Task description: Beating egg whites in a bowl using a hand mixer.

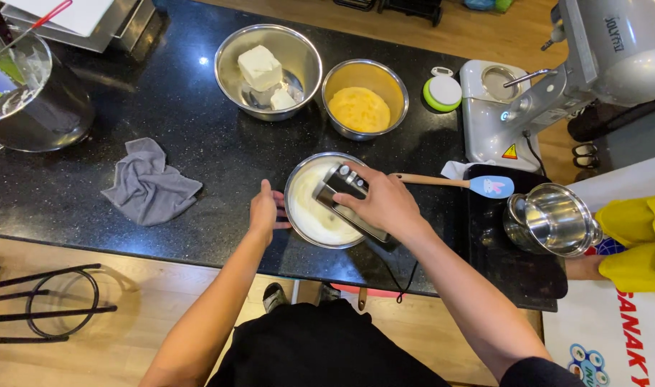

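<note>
My right hand grips a black hand mixer held over a steel bowl of white cream on the black counter. Against the bowl's left rim rests my left hand, fingers spread. The mixer's cord hangs off the counter's near edge. Its beaters are hidden under the mixer body.
Behind stand a steel bowl with white blocks and a bowl of yellow mixture. A grey cloth lies left. A spatula with a blue head, a stand mixer, a steel pot sit right. Large pot far left.
</note>
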